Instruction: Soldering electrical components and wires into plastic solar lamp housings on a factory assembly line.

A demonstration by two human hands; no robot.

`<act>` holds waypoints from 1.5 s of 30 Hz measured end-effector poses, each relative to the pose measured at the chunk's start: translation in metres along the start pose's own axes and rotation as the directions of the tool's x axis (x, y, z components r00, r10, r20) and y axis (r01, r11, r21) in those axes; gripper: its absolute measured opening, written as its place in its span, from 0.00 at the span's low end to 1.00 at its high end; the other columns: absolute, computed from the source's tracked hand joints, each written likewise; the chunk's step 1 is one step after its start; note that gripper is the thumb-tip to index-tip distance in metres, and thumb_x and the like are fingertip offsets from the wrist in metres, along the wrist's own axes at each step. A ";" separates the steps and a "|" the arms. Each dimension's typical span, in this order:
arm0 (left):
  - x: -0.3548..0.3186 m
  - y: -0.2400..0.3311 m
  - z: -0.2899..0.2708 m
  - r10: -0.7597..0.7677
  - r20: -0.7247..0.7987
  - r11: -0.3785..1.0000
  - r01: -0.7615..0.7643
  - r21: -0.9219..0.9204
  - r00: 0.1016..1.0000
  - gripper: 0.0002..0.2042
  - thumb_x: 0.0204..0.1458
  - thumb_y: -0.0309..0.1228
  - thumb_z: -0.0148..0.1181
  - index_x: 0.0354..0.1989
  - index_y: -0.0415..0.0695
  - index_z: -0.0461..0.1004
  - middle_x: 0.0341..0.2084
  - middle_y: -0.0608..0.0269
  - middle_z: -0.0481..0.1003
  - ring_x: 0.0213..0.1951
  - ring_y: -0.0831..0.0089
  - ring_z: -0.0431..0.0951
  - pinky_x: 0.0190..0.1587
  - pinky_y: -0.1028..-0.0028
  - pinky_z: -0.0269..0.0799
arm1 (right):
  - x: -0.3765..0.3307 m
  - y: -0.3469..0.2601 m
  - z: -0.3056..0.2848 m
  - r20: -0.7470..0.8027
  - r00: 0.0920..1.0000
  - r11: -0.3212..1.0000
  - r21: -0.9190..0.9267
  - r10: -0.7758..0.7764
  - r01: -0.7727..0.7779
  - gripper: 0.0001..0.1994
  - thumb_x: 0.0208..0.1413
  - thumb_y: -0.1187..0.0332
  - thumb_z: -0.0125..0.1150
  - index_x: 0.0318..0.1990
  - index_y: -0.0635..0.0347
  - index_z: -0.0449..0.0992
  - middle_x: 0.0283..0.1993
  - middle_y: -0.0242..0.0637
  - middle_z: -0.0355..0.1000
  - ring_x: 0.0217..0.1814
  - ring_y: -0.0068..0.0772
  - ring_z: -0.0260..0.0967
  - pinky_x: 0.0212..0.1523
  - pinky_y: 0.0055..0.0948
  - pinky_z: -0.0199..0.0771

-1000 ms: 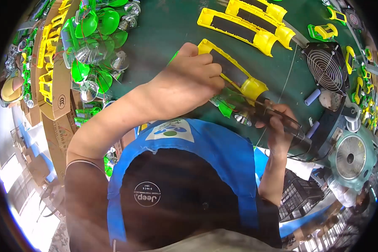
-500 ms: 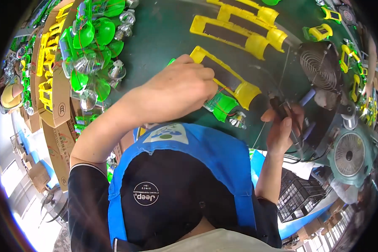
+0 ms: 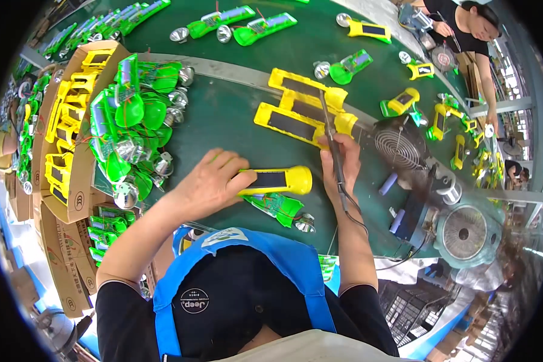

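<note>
Yellow flashlight shell over the green table, its left end pinched in the left hand.
Its long axis runs left to right between the hands, the rounded end toward the right hand, which grips a soldering iron and stays clear; the left is nearer. A green shell lies just on the body side.

Green bench, yellow casings (dark-panelled), black fan.

Assembly workshop | green workbench | soldering iron | heaped lamp parts
</note>
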State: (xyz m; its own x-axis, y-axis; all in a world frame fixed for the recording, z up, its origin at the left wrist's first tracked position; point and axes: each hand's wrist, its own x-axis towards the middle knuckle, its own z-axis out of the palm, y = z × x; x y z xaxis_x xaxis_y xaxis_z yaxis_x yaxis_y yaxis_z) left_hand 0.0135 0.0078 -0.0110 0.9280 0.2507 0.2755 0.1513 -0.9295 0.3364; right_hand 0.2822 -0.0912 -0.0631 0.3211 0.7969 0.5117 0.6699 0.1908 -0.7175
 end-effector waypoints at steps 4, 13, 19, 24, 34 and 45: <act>-0.027 0.001 0.003 -0.082 -0.145 0.986 0.059 -0.157 0.986 0.26 0.34 0.29 0.71 0.43 0.44 0.66 0.42 0.55 0.71 0.46 0.54 0.71 0.49 0.59 0.66 | -0.028 0.019 -0.009 -0.034 0.996 0.992 0.096 0.087 -0.084 0.17 0.57 0.78 0.57 0.52 0.60 0.61 0.44 0.43 0.71 0.42 0.35 0.75 0.45 0.32 0.74; 0.142 -0.077 0.013 -0.529 -0.433 0.826 0.324 -0.462 0.730 0.23 0.44 0.28 0.68 0.44 0.44 0.59 0.37 0.54 0.72 0.43 0.51 0.74 0.44 0.60 0.69 | -0.076 -0.019 -0.027 -0.177 0.922 0.868 0.435 0.344 -0.240 0.21 0.60 0.60 0.58 0.53 0.60 0.57 0.43 0.46 0.67 0.32 0.37 0.74 0.41 0.35 0.74; 0.242 -0.137 0.068 -0.642 -0.347 0.749 0.657 -0.090 0.684 0.26 0.42 0.36 0.71 0.47 0.47 0.62 0.42 0.53 0.71 0.47 0.52 0.72 0.47 0.56 0.68 | -0.077 -0.014 -0.027 -0.153 0.912 0.854 0.437 0.381 -0.283 0.21 0.60 0.59 0.57 0.51 0.63 0.58 0.40 0.44 0.70 0.31 0.35 0.75 0.40 0.33 0.73; 0.280 -0.119 0.073 -0.082 -0.612 0.938 0.268 0.219 0.787 0.21 0.40 0.37 0.70 0.43 0.51 0.70 0.41 0.56 0.67 0.44 0.56 0.68 0.44 0.59 0.65 | -0.078 -0.012 -0.036 -0.114 0.914 0.861 0.398 0.390 -0.317 0.18 0.61 0.62 0.55 0.51 0.62 0.57 0.34 0.43 0.75 0.39 0.30 0.73 0.48 0.32 0.71; 0.332 -0.088 0.086 -0.270 -0.111 0.963 0.266 -0.050 0.956 0.20 0.46 0.30 0.61 0.50 0.57 0.67 0.42 0.45 0.70 0.42 0.46 0.75 0.43 0.55 0.73 | -0.074 -0.009 -0.024 -0.084 0.941 0.877 0.399 0.327 -0.269 0.16 0.58 0.75 0.55 0.51 0.63 0.59 0.39 0.45 0.71 0.33 0.34 0.76 0.35 0.34 0.80; 0.011 0.030 -0.025 -0.496 -0.006 0.863 0.493 -0.111 0.868 0.26 0.47 0.37 0.66 0.54 0.47 0.66 0.39 0.49 0.67 0.41 0.50 0.74 0.40 0.58 0.71 | -0.058 -0.010 -0.012 -0.101 0.981 0.965 0.221 0.165 -0.139 0.18 0.52 0.74 0.64 0.47 0.58 0.64 0.28 0.40 0.72 0.23 0.27 0.70 0.25 0.27 0.70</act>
State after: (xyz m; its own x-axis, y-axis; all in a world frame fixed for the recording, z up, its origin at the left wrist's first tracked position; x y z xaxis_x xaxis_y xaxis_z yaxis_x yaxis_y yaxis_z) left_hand 0.0201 -0.0107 0.0247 0.7284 0.6807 0.0777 0.5502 -0.6487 0.5258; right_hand 0.2645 -0.1466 -0.0797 0.4933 0.7552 0.4316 0.4539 0.1998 -0.8684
